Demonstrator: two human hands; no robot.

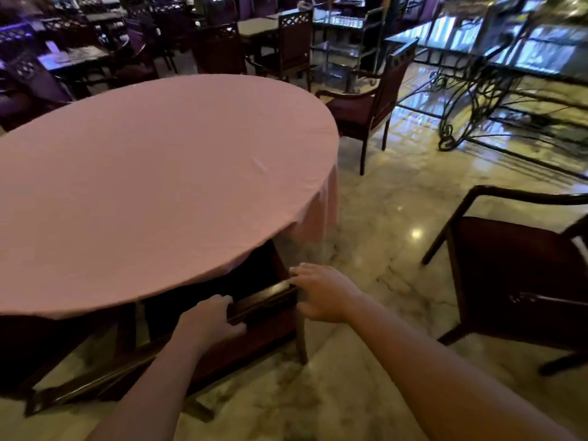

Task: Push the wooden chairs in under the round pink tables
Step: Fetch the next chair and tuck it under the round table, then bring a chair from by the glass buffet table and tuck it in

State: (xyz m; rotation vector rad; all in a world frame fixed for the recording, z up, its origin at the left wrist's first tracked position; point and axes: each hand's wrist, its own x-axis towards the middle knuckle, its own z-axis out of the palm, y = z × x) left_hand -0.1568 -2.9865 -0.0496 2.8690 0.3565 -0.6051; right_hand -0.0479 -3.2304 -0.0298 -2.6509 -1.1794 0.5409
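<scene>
Under the near edge of the round pink table, a dark wooden chair sits with its seat tucked beneath the cloth and only its top rail and back showing. Both hands are on that rail. The left hand wraps over the rail's left part, fingers curled across the top and thumb on the near side, gripping it. The right hand meets the rail's right end, fingers bent around the corner and palm against the outer side, so the rail runs between the two hands. Both forearms reach in from the lower edge of the view.

To the left of this chair, another chair back stands close under the table rim, low in the view. On the right, an armchair stands well apart from the table on the marble floor, its seat fully out in the open. Beyond the table's far right side a third armchair faces the cloth with its seat just beside the rim. Behind it stands a glass-topped table with scrolled iron legs.
</scene>
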